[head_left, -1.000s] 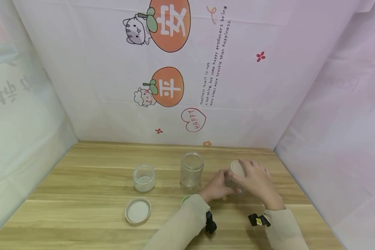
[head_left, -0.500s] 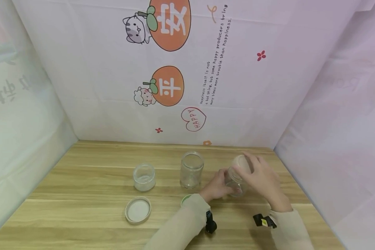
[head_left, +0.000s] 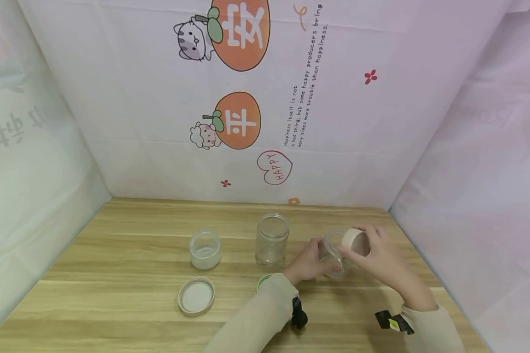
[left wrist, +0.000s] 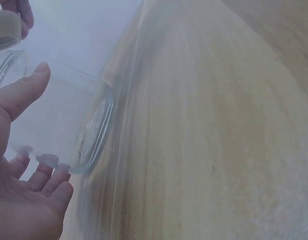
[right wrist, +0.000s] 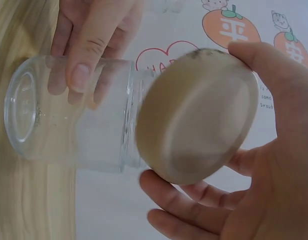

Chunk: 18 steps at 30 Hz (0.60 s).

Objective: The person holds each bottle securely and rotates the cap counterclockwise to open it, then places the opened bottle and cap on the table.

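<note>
A clear glass jar (head_left: 334, 260) stands on the wooden table at the right, its mouth uncovered. My left hand (head_left: 310, 264) grips its side, thumb on the near face and fingers round the back, as the left wrist view shows. Beside the jar's rim, my right hand (head_left: 380, 255) pinches a cream-coloured lid (right wrist: 204, 117) by its edge between thumb and fingers. The lid is tilted and off the jar; in the right wrist view it overlaps the jar's mouth (right wrist: 134, 115).
A taller open glass jar (head_left: 271, 240) stands left of my left hand. Farther left are a small glass jar (head_left: 205, 251) and a cream lid (head_left: 196, 296) lying inside up. A green-rimmed thing (head_left: 263, 280) shows partly behind my left sleeve. White printed cloth (head_left: 335, 171) walls the table.
My right hand has lifted the lid off the jar's top and moved it to the right, tilting it. My left hand stays on the jar.
</note>
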Motion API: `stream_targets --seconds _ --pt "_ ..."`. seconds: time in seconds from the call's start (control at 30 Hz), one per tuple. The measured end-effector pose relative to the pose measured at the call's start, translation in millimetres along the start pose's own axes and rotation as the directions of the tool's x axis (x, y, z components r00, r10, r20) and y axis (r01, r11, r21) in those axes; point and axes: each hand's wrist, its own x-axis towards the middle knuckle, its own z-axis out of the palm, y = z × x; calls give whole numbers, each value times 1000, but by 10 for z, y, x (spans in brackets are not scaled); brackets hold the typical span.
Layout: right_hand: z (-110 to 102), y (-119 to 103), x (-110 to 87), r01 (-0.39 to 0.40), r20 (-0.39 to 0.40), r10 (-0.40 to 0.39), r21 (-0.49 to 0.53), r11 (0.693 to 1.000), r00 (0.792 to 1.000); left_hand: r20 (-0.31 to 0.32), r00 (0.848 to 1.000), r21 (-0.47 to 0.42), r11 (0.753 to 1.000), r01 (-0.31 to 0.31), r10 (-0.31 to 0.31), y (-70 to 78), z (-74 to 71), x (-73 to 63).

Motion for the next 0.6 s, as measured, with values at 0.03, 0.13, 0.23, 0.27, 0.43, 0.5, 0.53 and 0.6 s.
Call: stream_targets --seconds 0.03,0.13,0.23,0.27,0.43,0.5,0.53,0.6 --pt "-9 5 -19 9 10 -9 11 1000 1000 1 1000 0 1000 2 -2 -2 1 2" --pt "-29 21 -74 29 42 -31 65 997 999 4 1000 -8 1000 6 -6 -11 1 7" --pt "-44 34 -118 27 63 -35 126 992 997 4 1000 -2 1000 12 -12 -16 -3 5" --pt "-48 40 -130 27 65 -37 145 989 997 3 1000 -3 1000 14 -14 -15 -5 3" --pt "-53 95 -173 57 54 -71 218 974 996 -5 1000 -5 1000 21 -21 -4 -10 -7" --pt "-45 129 -196 74 50 -89 248 966 995 -6 1000 -5 1000 18 -18 4 -8 -8" --pt "-40 148 -210 83 48 -99 260 962 994 -6 1000 -3 1000 15 -15 8 -7 -7" --pt "-28 187 -240 99 44 -115 279 955 992 -8 1000 7 1000 13 -13 11 -1 -5"
